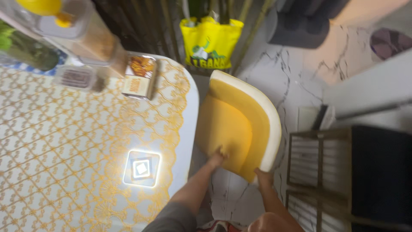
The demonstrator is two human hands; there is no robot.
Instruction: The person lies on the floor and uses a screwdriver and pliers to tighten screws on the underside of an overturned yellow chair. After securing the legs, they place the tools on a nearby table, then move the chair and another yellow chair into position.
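A yellow chair (234, 124) with a cream rim stands beside the table's right edge. My left hand (216, 158) rests on the near edge of its yellow seat, fingers pressed against the cushion. At the chair's near right corner my right hand (262, 177) grips the cream rim. Both forearms reach in from the bottom of the head view.
A table (189, 129) with a gold-patterned lace cloth fills the left, carrying a small box (139, 77), jars and bottles at the back. A yellow bag (210, 41) hangs behind the chair. A dark wooden rack (343, 172) stands at the right on the marble floor.
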